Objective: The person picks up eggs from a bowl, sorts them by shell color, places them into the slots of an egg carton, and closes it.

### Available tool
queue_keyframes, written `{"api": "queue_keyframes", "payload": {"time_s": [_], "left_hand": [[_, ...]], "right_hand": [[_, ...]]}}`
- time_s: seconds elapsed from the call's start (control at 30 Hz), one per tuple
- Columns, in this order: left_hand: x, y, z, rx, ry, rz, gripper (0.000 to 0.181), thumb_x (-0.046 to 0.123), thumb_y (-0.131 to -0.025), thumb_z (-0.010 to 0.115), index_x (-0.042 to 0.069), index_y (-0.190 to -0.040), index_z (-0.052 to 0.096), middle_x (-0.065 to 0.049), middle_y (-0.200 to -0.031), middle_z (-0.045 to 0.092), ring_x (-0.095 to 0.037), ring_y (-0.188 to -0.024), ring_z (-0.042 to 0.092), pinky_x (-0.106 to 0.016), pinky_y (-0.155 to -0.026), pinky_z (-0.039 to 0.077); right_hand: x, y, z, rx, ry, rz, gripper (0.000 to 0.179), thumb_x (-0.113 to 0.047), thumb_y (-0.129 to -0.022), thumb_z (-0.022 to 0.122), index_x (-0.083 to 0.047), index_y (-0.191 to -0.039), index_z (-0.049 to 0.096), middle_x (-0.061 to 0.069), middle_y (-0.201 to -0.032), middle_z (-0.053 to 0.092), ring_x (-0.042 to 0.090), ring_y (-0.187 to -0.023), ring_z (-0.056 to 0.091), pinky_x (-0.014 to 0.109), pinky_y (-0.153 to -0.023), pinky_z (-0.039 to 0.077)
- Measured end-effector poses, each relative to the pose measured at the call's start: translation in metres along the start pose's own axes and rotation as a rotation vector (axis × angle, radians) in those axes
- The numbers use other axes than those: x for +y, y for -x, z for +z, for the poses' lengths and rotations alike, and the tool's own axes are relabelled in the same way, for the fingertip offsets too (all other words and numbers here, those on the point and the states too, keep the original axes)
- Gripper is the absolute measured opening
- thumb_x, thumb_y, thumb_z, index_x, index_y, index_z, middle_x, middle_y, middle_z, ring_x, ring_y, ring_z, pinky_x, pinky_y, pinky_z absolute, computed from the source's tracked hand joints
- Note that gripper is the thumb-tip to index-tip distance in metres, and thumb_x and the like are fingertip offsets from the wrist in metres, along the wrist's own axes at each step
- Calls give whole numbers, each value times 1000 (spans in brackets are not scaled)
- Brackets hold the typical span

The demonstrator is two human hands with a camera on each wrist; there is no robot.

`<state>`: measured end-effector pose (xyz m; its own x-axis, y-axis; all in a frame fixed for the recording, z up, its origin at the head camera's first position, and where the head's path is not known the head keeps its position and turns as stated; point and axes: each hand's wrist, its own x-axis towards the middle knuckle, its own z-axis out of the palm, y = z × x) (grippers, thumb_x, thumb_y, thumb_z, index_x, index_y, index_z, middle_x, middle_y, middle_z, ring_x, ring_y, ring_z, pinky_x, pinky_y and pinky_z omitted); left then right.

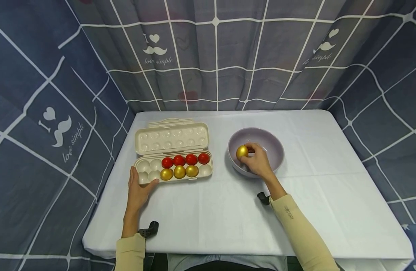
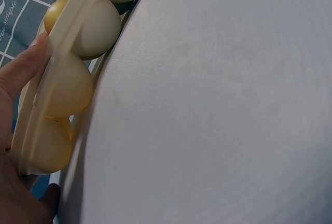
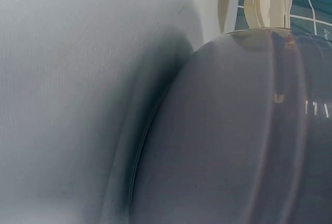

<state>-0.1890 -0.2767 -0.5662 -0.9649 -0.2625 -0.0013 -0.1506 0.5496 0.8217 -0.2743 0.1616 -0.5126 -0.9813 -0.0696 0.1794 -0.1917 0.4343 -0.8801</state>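
My right hand (image 1: 259, 161) pinches a gold egg (image 1: 242, 151) between thumb and fingers, over the inside of a mauve bowl (image 1: 270, 142). In the right wrist view the bowl's outer wall (image 3: 218, 130) fills much of the frame, and that hand is out of sight. A cream egg carton (image 1: 208, 175) lies with its lid folded back. Several red eggs (image 1: 191, 159) sit in its far row, and three gold eggs (image 1: 179, 172) in the near row. My left hand (image 1: 137, 194) holds the carton's left end, the thumb on the front rim (image 2: 36, 53).
The open lid (image 1: 172, 137) lies behind the carton. A white cloth (image 1: 208, 218) covers the table. Grey-blue gridded curtains (image 1: 235, 49) enclose the back and both sides. Each wrist wears a black camera mount (image 1: 153, 228).
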Motion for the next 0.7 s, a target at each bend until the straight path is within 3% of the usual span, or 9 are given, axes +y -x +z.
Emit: {"api": "queue_keyframes", "payload": {"time_s": [0.2, 0.43, 0.6, 0.7], "left_hand": [[2, 1, -1, -8, 10, -9, 117, 40, -85, 78, 3, -156, -8, -14, -163, -12, -32, -149, -11, -51, -118, 0], [-1, 1, -2, 5, 10, -11, 116, 38, -85, 78, 3, -156, -6, -14, -163, -11, -31, -149, -10, -49, -118, 0], [0, 0, 0, 7, 8, -12, 116, 38, -85, 79, 3, -156, -6, -15, -163, -11, -32, -149, -9, -49, -118, 0], [0, 0, 1, 7, 7, -3, 116, 37, -84, 79, 2, -156, -5, -16, -163, -11, -33, -149, -9, -48, -118, 0]], "right_hand": [[-3, 5, 3, 84, -98, -75, 46, 6, -76, 76, 9, -118, 59, 20, -115, 54, 33, -107, 57, 36, -86, 55], [-13, 9, 19, 201, -139, -214, 45, 13, -72, 79, 14, -112, 59, 28, -109, 53, 38, -103, 57, 45, -83, 56], [-48, 24, 28, 164, -190, -325, 43, 19, -71, 76, 19, -110, 57, 32, -106, 53, 42, -99, 57, 48, -82, 55], [-49, 27, 43, 96, -219, -356, 44, 17, -72, 78, 16, -111, 58, 30, -109, 54, 40, -101, 58, 45, -84, 56]]}}
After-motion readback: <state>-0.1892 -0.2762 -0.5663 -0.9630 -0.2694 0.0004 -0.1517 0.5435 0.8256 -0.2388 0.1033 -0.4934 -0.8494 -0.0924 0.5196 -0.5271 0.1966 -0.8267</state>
